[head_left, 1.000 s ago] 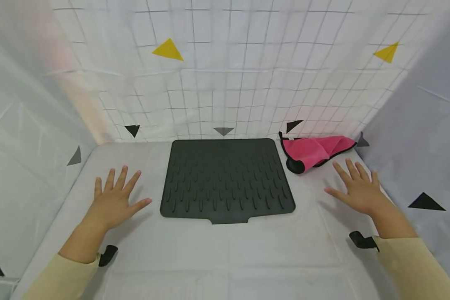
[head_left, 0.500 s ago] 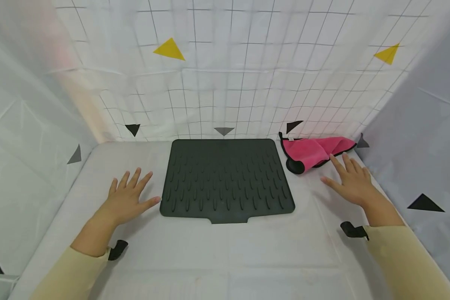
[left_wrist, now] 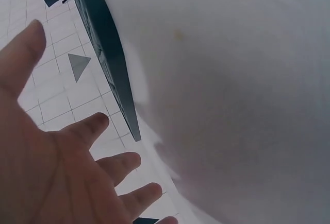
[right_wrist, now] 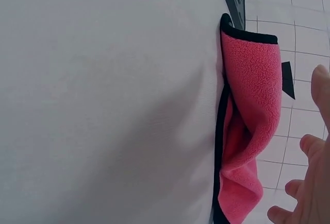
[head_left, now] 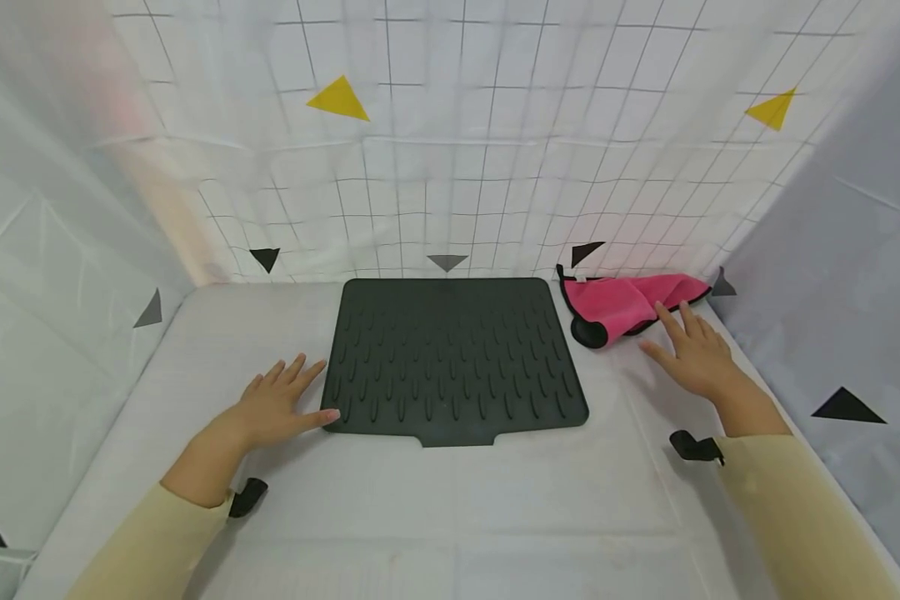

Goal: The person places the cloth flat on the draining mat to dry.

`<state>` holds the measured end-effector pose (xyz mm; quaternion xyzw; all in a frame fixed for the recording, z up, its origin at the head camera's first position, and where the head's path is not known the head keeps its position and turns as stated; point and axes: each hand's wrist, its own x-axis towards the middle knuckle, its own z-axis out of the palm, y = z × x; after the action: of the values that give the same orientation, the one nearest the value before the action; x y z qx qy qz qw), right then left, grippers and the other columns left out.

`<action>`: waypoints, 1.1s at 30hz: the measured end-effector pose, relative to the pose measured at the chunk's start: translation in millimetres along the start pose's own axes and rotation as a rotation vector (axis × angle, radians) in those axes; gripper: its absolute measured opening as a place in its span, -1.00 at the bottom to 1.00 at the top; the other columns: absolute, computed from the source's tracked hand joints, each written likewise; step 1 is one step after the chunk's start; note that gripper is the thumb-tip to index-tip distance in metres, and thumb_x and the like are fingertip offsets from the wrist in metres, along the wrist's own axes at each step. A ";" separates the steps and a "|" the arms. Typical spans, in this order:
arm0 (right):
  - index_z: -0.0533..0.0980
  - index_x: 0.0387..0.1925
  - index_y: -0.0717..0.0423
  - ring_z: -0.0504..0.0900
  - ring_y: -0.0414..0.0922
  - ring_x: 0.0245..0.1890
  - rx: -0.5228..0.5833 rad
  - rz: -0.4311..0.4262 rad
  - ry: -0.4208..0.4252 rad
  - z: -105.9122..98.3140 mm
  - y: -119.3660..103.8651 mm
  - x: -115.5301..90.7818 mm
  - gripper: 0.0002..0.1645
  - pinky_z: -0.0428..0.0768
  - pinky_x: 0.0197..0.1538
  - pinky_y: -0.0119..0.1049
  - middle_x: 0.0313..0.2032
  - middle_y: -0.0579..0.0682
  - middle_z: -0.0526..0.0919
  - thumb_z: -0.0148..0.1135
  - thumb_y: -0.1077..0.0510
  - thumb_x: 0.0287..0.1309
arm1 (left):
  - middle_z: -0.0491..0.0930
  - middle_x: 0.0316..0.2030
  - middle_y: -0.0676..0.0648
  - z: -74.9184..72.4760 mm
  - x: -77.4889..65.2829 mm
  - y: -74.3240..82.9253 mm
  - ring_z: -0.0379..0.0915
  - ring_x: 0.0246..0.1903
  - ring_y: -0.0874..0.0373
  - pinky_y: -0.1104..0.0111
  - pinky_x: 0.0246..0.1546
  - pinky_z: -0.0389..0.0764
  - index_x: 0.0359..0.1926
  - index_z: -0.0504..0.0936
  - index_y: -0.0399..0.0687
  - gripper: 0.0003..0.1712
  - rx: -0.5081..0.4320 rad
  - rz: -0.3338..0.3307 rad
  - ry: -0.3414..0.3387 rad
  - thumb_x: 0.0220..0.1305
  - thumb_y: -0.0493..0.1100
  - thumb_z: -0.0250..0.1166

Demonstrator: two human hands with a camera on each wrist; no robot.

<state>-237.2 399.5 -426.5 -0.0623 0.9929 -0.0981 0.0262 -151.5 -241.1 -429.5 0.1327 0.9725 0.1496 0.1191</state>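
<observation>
A dark ribbed rubber mat lies flat at the middle of the table, a short tab on its near edge. My left hand is at the mat's left side with fingers spread, its thumb overlapping the near left corner in the head view. Behind the mat's right side lies a crumpled pink cloth with black edging. My right hand hovers just in front of the cloth, fingers spread, the fingertips overlapping its near edge. In the right wrist view the cloth shows a fuzzy surface and a fold. Both hands hold nothing.
White sheeting covers the table. A white grid-lined sheet rises behind, with yellow triangles and dark triangles on it. Plain sheets stand at the left and right. A black band piece sits at each cuff.
My left hand has moved right and slightly nearer, up to the mat's left edge. My right hand has moved forward and left, up to the pink cloth. Mat and cloth stay put.
</observation>
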 end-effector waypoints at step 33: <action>-0.06 0.54 0.29 0.27 0.46 0.18 0.268 0.058 0.087 18.1 -1.3 36.2 -0.03 0.26 0.20 0.40 0.18 0.54 0.30 -0.29 -0.36 0.49 | 0.03 0.45 -0.52 -2.7 3.8 6.9 -0.10 0.37 -0.63 -0.39 0.25 0.13 0.53 0.15 -0.14 0.15 0.047 0.030 -0.077 0.15 0.44 0.30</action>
<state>-271.8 390.1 -445.4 -0.0252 0.9724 -0.2318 -0.0062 -154.2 -234.4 -425.5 0.1558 0.9684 0.1232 0.1511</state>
